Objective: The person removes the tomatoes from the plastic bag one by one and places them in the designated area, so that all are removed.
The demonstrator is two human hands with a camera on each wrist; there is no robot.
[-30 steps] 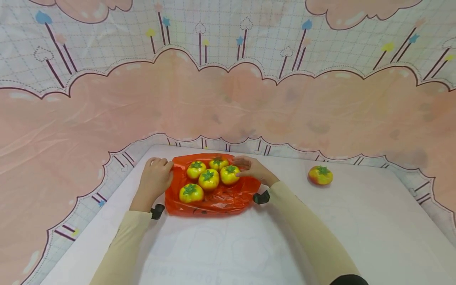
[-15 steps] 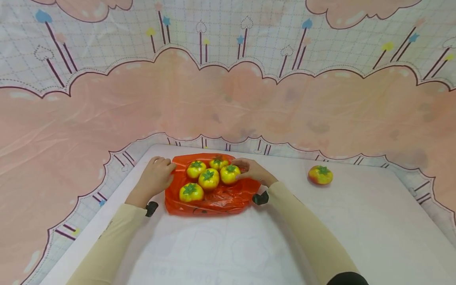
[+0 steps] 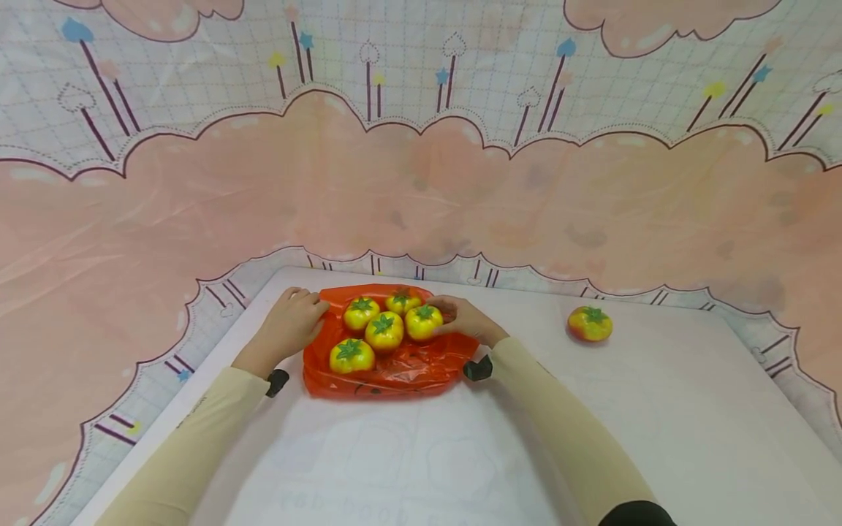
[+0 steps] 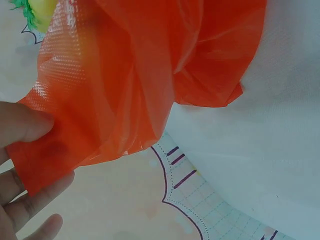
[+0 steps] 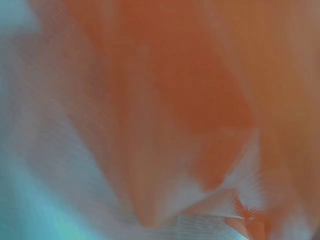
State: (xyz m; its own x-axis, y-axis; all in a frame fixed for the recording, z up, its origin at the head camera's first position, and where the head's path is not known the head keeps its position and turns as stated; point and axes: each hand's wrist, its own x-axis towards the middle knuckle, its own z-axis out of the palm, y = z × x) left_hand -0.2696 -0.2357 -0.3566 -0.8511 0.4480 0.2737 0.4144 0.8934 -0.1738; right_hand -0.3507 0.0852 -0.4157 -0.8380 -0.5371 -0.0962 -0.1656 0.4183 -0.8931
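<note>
A red plastic bag (image 3: 421, 369) lies flat on the white table, with several yellow tomatoes (image 3: 384, 332) with green leafy tops on it. At its left edge my left hand (image 3: 289, 325) pinches the plastic; in the left wrist view the thumb lies over a flap of the bag (image 4: 115, 100), fingers beneath. My right hand (image 3: 470, 320) curls round the rightmost tomato (image 3: 423, 322), thumb in front and fingers behind. The right wrist view holds only blurred red plastic (image 5: 180, 75) close up, hiding that hand's fingertips.
A single red-and-yellow tomato (image 3: 590, 324) sits apart on the right of the white table (image 3: 658, 416). Behind the table rises a pink patterned cloth (image 3: 421, 197). Dark straps (image 3: 477, 367) sit at the wrists.
My left wrist and forearm have swung outward to the left, the hand staying at the bag's edge. My right fingers have drawn in against the rightmost tomato. The tomatoes stay put.
</note>
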